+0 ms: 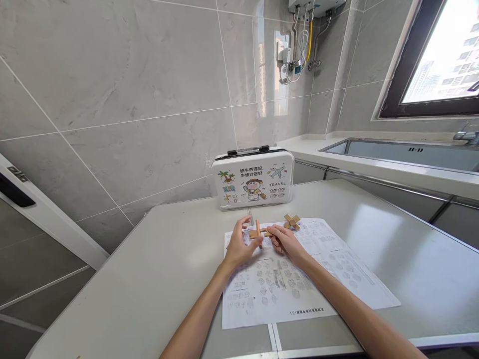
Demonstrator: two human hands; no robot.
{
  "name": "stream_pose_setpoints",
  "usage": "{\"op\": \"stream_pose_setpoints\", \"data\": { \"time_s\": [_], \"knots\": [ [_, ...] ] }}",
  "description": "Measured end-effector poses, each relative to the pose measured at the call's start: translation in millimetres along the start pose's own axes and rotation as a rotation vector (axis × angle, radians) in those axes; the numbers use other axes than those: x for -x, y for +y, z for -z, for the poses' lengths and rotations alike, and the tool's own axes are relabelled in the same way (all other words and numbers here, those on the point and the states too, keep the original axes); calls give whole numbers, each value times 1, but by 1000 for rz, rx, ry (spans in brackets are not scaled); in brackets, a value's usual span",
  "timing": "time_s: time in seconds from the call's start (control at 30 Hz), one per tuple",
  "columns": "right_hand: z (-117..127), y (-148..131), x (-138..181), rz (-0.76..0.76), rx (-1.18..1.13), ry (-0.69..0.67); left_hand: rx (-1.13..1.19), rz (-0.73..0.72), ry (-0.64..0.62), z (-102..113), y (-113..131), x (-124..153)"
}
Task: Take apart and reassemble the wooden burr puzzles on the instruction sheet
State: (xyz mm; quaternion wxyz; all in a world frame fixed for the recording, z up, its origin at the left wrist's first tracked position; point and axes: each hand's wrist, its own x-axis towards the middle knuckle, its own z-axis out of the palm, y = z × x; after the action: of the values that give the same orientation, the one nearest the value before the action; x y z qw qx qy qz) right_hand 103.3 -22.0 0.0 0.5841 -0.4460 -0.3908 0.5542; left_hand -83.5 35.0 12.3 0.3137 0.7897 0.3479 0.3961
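Both my hands meet over a printed instruction sheet [299, 284] on a grey table [149, 279]. My left hand [239, 245] and my right hand [285, 242] together pinch a small cross of wooden puzzle sticks [259, 233] just above the paper. One stick stands upright and another lies across it between my fingertips. A second wooden puzzle piece [291, 221], a finished knot of crossed sticks, rests on the sheet just beyond my right hand, untouched.
A white tin case [253, 181] with cartoon pictures and the word TRAVEL stands upright at the table's far edge against the tiled wall. To the right lie a white counter and a steel sink [404, 152] under a window. A door edge [45, 209] is at left.
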Motion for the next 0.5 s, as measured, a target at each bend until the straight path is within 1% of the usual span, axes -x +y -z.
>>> {"op": "stream_pose_setpoints", "data": {
  "time_s": [0.1, 0.17, 0.37, 0.5],
  "knots": [
    [-1, -1, 2, 6, 8, -35, -33, -26, -117, -1, 8, 6],
    [-1, -1, 3, 10, 20, -54, -49, -56, -150, -2, 10, 9],
    [0, 1, 1, 15, 3, -104, 6, -89, -133, -5, 11, 9],
    [-3, -2, 1, 26, -1, -82, -8, -91, -121, -6, 10, 8]
  ]
}}
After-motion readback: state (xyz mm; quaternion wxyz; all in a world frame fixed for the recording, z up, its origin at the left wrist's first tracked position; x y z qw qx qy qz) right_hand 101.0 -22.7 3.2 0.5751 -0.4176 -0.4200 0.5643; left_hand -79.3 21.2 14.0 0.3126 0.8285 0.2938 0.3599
